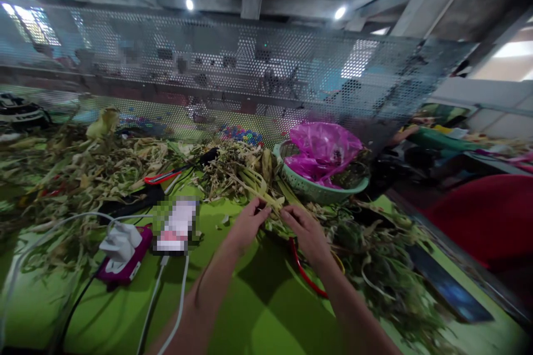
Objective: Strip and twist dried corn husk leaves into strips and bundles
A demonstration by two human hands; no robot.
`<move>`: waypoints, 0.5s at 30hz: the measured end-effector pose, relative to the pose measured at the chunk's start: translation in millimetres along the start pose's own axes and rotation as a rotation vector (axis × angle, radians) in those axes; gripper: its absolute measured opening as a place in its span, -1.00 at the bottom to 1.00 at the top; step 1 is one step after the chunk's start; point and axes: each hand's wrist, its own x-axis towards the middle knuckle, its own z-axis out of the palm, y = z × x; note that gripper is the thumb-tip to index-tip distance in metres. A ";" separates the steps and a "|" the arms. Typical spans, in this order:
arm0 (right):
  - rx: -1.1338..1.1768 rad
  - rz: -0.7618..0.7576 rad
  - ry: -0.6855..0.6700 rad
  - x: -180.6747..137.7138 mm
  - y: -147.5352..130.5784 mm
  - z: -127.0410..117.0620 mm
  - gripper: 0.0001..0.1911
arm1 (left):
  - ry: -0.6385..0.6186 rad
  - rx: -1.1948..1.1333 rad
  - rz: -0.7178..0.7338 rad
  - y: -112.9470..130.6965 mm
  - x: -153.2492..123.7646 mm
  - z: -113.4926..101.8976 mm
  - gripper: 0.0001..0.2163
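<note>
Basket (316, 193): green and perforated, right of center in the frame, holding a crumpled magenta bag (327, 147) and dark plant matter (355, 172).
Stalk (270, 199): pale, dry, mid-frame above the green bench (266, 324); long axis slanting toward upper left, far end lost against the plant pile (220, 175).
Left hand (252, 219): fingertips narrowed, pinching the stalk.
Right hand (303, 226): pinching just beside.

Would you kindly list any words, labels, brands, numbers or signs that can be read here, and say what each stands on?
There is no readable text in this picture.
Phone: its screen is pixelated, so nothing on it is legible.
Purple power block: a small pale patch on its side, too blurred to read.
Pink bag: a dark mark, too unclear to read.
</note>
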 end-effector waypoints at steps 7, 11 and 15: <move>0.088 0.080 -0.061 0.0 -0.6 9.5 -0.70 | -0.009 -0.146 -0.077 -2.3 0.0 5.9 -0.78; 0.024 0.052 -0.025 2.1 1.7 7.0 -0.72 | 0.031 -0.364 -0.122 0.8 0.2 8.9 -0.74; 0.124 0.075 -0.057 2.2 6.5 6.1 -0.71 | -0.006 -0.384 -0.121 5.8 -0.8 5.2 -0.74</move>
